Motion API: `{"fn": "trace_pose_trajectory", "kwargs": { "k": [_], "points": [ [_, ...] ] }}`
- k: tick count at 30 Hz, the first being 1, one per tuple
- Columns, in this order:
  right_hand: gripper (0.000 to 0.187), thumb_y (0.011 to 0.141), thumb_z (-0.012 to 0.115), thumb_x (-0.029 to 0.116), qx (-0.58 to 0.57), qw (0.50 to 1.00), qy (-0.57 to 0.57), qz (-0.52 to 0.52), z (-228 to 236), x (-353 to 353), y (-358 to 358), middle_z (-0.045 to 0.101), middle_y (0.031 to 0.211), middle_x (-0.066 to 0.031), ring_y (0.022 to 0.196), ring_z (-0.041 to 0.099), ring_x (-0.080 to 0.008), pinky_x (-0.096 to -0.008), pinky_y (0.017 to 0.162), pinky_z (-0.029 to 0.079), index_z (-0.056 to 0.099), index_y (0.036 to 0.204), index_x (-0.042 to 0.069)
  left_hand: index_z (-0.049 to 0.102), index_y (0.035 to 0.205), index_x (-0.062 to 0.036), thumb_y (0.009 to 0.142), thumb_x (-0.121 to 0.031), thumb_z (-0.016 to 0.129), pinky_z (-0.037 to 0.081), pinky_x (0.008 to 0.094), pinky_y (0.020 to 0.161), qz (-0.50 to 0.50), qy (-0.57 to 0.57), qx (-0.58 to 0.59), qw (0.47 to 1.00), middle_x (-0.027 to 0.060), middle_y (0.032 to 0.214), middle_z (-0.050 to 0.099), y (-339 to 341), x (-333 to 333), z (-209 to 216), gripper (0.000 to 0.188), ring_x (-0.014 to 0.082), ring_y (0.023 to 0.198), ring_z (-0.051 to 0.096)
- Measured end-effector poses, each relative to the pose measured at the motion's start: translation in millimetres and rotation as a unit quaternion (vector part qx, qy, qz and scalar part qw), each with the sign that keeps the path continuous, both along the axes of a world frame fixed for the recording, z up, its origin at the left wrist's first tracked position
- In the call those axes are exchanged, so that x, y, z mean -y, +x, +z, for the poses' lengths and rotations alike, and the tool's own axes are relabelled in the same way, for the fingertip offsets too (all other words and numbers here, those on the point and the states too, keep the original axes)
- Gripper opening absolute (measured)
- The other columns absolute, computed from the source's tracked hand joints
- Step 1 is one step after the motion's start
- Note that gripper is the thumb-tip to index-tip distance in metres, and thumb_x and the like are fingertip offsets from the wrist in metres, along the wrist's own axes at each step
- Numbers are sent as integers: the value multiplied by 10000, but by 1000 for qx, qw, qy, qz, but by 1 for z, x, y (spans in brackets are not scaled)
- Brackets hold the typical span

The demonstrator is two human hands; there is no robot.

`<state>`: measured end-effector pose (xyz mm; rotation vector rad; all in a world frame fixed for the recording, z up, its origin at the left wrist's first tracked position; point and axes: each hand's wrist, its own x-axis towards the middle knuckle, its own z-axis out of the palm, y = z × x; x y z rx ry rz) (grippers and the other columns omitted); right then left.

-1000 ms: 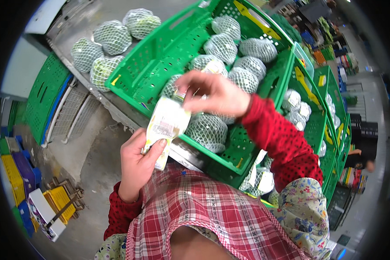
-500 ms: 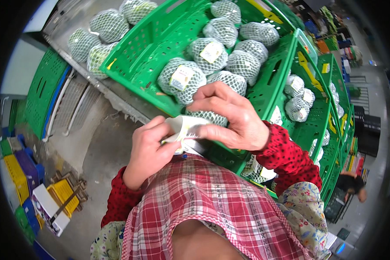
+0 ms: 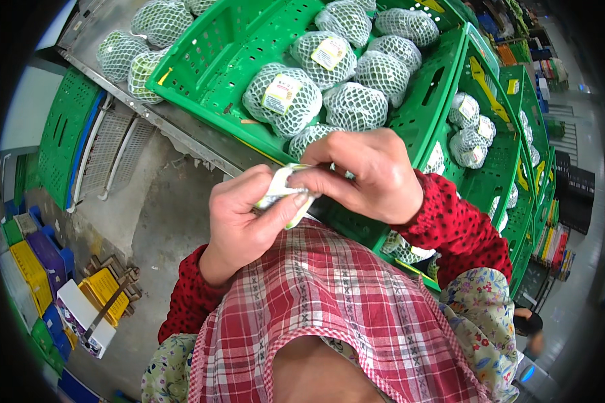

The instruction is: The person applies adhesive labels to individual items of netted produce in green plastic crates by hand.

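Note:
Just in front of my apron, my left hand (image 3: 238, 218) grips a small curled strip of white labels (image 3: 281, 181) between thumb and bent fingers. The strip has yellow-green edges. My right hand (image 3: 373, 176) is closed on the strip's other end, its thumb and forefinger pinching it; the fingertips partly hide it. Beyond both hands stands a green plastic crate (image 3: 205, 121) with rounded produce in white foam nets (image 3: 286, 101). Two of the netted pieces bear a label (image 3: 328, 52) on top. One netted piece (image 3: 310, 140) sits partly behind my right hand.
More netted produce (image 3: 161, 23) rests on a metal table (image 3: 117, 94) left of the crate. Further green crates (image 3: 497, 134) with netted pieces line the right. A green perforated panel (image 3: 67, 138) stands at the left. Yellow and purple bins (image 3: 33, 269) are on the floor lower left.
The strip of labels, spread wider before, is now folded smaller between my fingers. My right hand's fingers have curled in tighter around it. The view has shifted slightly.

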<state>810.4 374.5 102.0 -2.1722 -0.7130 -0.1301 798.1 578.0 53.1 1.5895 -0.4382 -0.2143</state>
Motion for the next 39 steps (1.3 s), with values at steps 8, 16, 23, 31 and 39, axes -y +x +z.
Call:
{"fn": "trace_pose_trajectory", "kwargs": {
  "k": [8, 16, 23, 31, 39],
  "points": [
    [259, 842, 759, 197, -330, 938, -37, -101, -19, 89, 75, 675, 780, -64, 643, 631, -89, -247, 542, 498, 596, 884, 1, 688, 908, 53, 863, 3, 683, 390, 202, 533, 148, 23, -173, 973, -4, 742, 635, -21, -35, -17, 67, 22, 638, 522],
    [508, 682, 822, 359, -183, 921, -343, 37, -101, 68, 45, 635, 745, -204, 688, 644, -371, -446, 592, 509, 560, 931, 1, 680, 971, 57, 881, -13, 669, 403, 203, 575, 106, 15, -153, 982, 10, 815, 649, -13, -29, -11, 114, 32, 676, 536],
    [544, 668, 826, 349, -113, 905, -396, 103, -104, 34, 32, 664, 881, -223, 819, 680, -356, -458, 628, 538, 588, 987, -21, 663, 961, 60, 858, 10, 666, 421, 235, 631, 82, 30, 17, 996, 77, 909, 603, -3, -27, -11, 115, 85, 741, 546],
    [273, 863, 723, 104, -293, 952, 81, 18, -6, 23, 53, 652, 930, -35, 852, 623, -114, -274, 764, 520, 620, 1095, 2, 654, 892, 51, 840, -6, 677, 421, 255, 608, 70, 73, -34, 994, 68, 841, 574, 0, -22, -6, 81, 112, 694, 532],
    [139, 819, 714, 68, -122, 991, 37, 41, -7, -3, -6, 642, 785, -122, 701, 663, -291, -371, 614, 528, 663, 938, 18, 629, 804, 47, 760, 7, 737, 482, 289, 630, 5, 50, 127, 991, 126, 885, 633, 1, -4, 5, 123, 186, 700, 599]
  ]
}}
